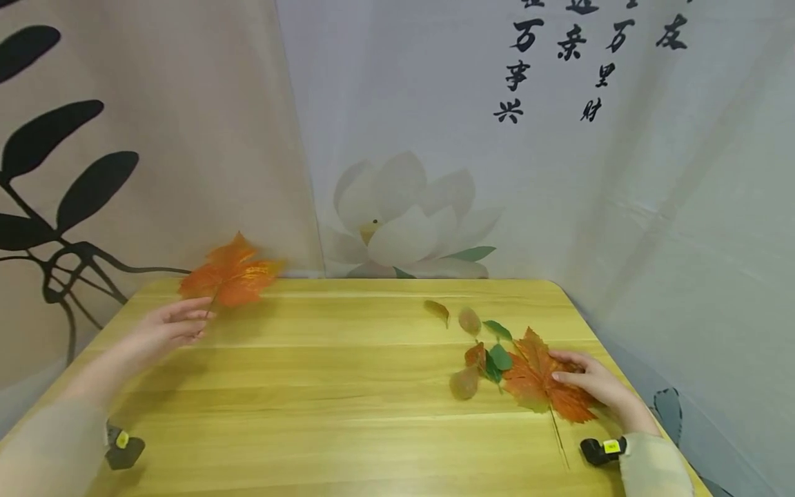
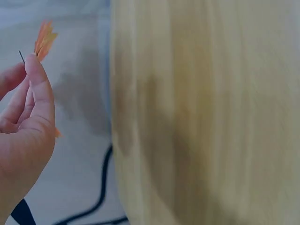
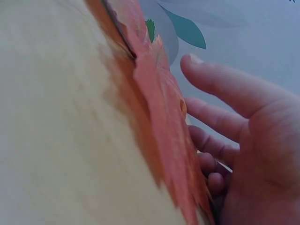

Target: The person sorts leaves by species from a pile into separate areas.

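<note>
Above the far left corner of the table, my left hand (image 1: 174, 324) pinches the thin stem of an orange artificial maple leaf (image 1: 232, 276). The left wrist view shows the stem between thumb and fingertips, with that leaf (image 2: 45, 41) seen nearly edge-on. At the right, my right hand (image 1: 599, 383) rests by a second orange-red maple leaf (image 1: 528, 376), fingers over its right side. This leaf lies on the table, its long stem toward the near edge. In the right wrist view the fingers and thumb are spread loosely beside the leaf (image 3: 161, 112), not curled round it.
Several small leaves lie left of the right-hand maple leaf, among them a green leaf (image 1: 500, 357), a red leaf (image 1: 475, 354), a tan leaf (image 1: 464, 384) and a curled brown leaf (image 1: 437, 310). A printed curtain (image 1: 397, 103) hangs behind the wooden table (image 1: 323, 386).
</note>
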Demonstrator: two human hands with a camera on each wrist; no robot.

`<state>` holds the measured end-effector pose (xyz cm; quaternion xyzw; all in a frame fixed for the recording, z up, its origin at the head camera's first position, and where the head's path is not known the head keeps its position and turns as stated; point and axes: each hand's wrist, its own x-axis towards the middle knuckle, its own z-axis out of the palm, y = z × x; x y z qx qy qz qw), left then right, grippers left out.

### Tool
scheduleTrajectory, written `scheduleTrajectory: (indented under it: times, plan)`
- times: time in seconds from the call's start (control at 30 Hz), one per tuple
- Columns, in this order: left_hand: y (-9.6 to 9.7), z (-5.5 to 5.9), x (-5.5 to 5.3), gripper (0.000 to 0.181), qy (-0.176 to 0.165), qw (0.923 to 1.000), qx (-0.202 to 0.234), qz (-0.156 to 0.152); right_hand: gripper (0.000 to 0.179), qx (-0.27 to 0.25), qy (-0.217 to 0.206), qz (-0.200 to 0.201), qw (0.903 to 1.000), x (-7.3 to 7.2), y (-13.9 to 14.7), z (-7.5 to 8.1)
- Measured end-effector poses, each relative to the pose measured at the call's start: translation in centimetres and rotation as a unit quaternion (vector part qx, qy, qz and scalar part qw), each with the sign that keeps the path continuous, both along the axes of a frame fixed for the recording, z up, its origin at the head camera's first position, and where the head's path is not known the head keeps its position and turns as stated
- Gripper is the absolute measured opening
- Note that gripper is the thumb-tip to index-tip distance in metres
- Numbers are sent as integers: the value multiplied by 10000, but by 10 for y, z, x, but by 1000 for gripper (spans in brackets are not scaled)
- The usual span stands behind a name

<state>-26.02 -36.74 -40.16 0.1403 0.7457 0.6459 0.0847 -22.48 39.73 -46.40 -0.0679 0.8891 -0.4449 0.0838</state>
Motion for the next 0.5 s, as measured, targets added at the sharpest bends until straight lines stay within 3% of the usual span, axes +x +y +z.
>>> scheduleTrajectory:
  times: [0.17, 0.3, 0.4, 0.5]
  plan:
    - [-24, -16, 5, 44, -79, 9991, -405, -15, 63, 17, -71, -12, 10000, -1, 0, 0]
    - [-38, -28, 6, 40, -164, 9996, -230, -100, 63, -13, -70, -6, 10000, -2, 0, 1]
    - [-43, -33, 6, 42, -334, 9974, -643, -50, 63, 12, -27, 11, 10000, -2, 0, 3]
    - [-43, -36, 8, 56, -522, 9889, -1394, -31, 63, 75, 23, 42, 10000, 0, -1, 4]
